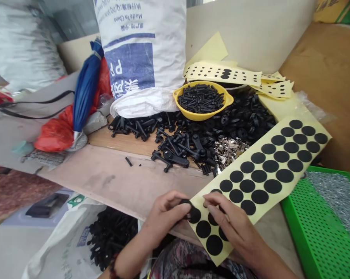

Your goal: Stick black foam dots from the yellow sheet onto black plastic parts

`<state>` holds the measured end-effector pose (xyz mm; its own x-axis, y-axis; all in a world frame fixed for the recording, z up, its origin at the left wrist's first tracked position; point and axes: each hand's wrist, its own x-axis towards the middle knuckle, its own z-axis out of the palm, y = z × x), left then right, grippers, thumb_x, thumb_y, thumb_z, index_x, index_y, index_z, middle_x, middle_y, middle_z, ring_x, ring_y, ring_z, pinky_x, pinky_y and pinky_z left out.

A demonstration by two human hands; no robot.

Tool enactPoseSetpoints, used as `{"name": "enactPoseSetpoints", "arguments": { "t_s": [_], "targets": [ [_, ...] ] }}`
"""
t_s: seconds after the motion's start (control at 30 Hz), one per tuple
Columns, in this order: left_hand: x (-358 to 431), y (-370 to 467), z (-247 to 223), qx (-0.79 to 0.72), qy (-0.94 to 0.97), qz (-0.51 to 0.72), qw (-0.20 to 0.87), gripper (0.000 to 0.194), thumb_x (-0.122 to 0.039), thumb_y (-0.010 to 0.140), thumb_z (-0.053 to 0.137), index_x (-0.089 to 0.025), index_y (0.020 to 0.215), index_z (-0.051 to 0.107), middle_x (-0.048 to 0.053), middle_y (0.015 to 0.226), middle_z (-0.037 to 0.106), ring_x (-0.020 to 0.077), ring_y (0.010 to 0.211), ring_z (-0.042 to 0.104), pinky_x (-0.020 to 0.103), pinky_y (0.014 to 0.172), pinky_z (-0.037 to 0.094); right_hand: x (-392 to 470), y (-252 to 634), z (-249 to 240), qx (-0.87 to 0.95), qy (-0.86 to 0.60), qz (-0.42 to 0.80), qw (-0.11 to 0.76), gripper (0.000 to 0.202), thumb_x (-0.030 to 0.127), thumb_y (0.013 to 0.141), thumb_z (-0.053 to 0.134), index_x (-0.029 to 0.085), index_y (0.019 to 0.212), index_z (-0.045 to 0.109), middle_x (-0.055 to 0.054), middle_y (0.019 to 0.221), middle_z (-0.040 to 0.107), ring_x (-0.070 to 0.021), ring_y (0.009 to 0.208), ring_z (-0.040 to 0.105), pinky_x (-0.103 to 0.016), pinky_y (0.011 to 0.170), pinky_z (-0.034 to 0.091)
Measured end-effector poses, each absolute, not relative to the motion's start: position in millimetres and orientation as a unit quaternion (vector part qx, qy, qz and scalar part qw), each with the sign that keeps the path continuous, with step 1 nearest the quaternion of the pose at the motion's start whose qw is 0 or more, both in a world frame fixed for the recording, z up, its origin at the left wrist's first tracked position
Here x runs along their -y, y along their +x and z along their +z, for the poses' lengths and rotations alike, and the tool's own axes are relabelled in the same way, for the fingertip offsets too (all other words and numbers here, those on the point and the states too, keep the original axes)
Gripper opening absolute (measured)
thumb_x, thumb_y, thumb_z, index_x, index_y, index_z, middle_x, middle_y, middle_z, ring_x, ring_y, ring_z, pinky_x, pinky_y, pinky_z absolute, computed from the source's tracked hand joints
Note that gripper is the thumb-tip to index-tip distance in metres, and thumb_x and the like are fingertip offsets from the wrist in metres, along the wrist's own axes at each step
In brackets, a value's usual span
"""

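A pale yellow backing sheet (266, 209) with rows of round black stickers lies slanted over the table's front edge, its near end close to my body. At its left edge, my left hand (167, 217) pinches a small black round part (186, 202) between thumb and fingers. My right hand (233, 221) is over the near part of the sheet, covering some stickers, with thumb and index finger closed together. Whatever those fingertips hold is too small or hidden to make out. Several black stickers (214, 245) show between and below my hands.
Beyond the sheet lie black lever-like parts (177, 149), shiny metal clips (230, 151) and a yellow bowl (177, 104) of black screw-like pieces. A white woven sack (169, 46) stands behind. At right is a green perforated tray (303, 221); at lower left, a bag (61, 236) of black parts.
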<state>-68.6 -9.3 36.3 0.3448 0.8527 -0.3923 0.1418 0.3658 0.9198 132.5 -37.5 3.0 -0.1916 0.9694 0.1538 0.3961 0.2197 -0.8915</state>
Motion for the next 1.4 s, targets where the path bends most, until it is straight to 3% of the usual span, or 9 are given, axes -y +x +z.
{"name": "enactPoseSetpoints", "arguments": {
  "t_s": [0.17,0.27,0.33,0.43,0.7,0.8,0.93,1.2,1.4],
  "targets": [
    [21,-153,62,-0.636,0.734,0.057,0.231,0.025,-0.037,0.085,0.050,-0.022,0.096,0.067,0.005,0.086,0.069,0.0214,0.079,0.063,0.030,0.071,0.047,38,140,-4,0.728,-0.513,0.320,0.324,0.020,0.025,0.094,0.040,0.023,0.082,0.056,-0.005,0.084,0.061,-0.0190,0.076,0.059,-0.030,0.065,0.047],
    [33,-153,55,-0.604,0.792,0.064,0.066,0.026,-0.031,0.086,0.047,-0.022,0.100,0.067,0.010,0.103,0.065,0.0259,0.094,0.060,0.037,0.080,0.049,40,130,-16,0.775,-0.505,0.223,0.309,0.018,0.019,0.091,0.042,0.022,0.084,0.057,-0.007,0.085,0.061,-0.0215,0.078,0.057,-0.034,0.067,0.046],
    [40,-130,42,-0.505,0.854,0.086,0.089,0.024,-0.025,0.087,0.047,-0.024,0.103,0.064,0.009,0.113,0.060,0.0245,0.103,0.056,0.038,0.087,0.047,42,122,-25,0.803,-0.500,0.155,0.285,0.017,0.015,0.089,0.042,0.021,0.086,0.058,-0.007,0.085,0.061,-0.0218,0.076,0.056,-0.035,0.065,0.044],
    [44,-89,20,-0.401,0.905,0.060,0.132,0.024,-0.027,0.085,0.054,-0.025,0.108,0.060,0.008,0.112,0.057,0.0237,0.100,0.052,0.037,0.083,0.045,43,117,-35,0.829,-0.492,0.091,0.249,0.016,0.012,0.087,0.043,0.020,0.087,0.057,-0.008,0.088,0.060,-0.0217,0.074,0.054,-0.035,0.065,0.042],
    [43,-71,-5,-0.397,0.913,0.058,0.076,0.026,-0.034,0.087,0.053,-0.023,0.110,0.054,0.006,0.109,0.055,0.0237,0.096,0.048,0.036,0.076,0.036,45,120,-28,0.799,-0.491,0.194,0.287,0.012,0.014,0.089,0.043,0.022,0.088,0.051,-0.007,0.091,0.058,-0.0217,0.083,0.055,-0.034,0.069,0.045],
    [45,-72,-6,-0.397,0.913,0.064,0.066,0.026,-0.035,0.087,0.053,-0.022,0.111,0.053,0.006,0.110,0.055,0.0238,0.096,0.048,0.036,0.075,0.035,44,118,-29,0.795,-0.506,0.164,0.292,0.012,0.015,0.089,0.042,0.021,0.091,0.052,-0.009,0.092,0.058,-0.0230,0.084,0.054,-0.034,0.068,0.045],
    [46,-70,-8,-0.399,0.912,0.075,0.049,0.021,-0.032,0.088,0.052,-0.022,0.107,0.054,0.006,0.107,0.056,0.0229,0.094,0.049,0.035,0.074,0.034,41,114,-34,0.819,-0.505,0.102,0.254,0.015,0.014,0.087,0.042,0.021,0.077,0.051,-0.008,0.086,0.059,-0.0220,0.072,0.051,-0.036,0.063,0.041],
    [50,-74,-13,-0.376,0.921,0.093,0.048,0.013,-0.026,0.090,0.048,-0.018,0.097,0.056,0.008,0.111,0.056,0.0234,0.097,0.050,0.036,0.076,0.038,47,109,-27,0.784,-0.501,0.253,0.265,0.017,0.016,0.084,0.043,0.022,0.068,0.041,-0.001,0.074,0.059,-0.0191,0.071,0.056,-0.034,0.067,0.041],
    [38,-97,-3,-0.385,0.879,0.205,0.191,0.012,-0.017,0.085,0.051,-0.020,0.093,0.060,0.006,0.107,0.059,0.0189,0.095,0.052,0.031,0.084,0.045,44,115,-32,0.802,-0.469,0.273,0.251,0.014,0.019,0.083,0.048,0.025,0.071,0.050,-0.001,0.080,0.067,-0.0198,0.077,0.064,-0.031,0.068,0.046]
  ]
}}
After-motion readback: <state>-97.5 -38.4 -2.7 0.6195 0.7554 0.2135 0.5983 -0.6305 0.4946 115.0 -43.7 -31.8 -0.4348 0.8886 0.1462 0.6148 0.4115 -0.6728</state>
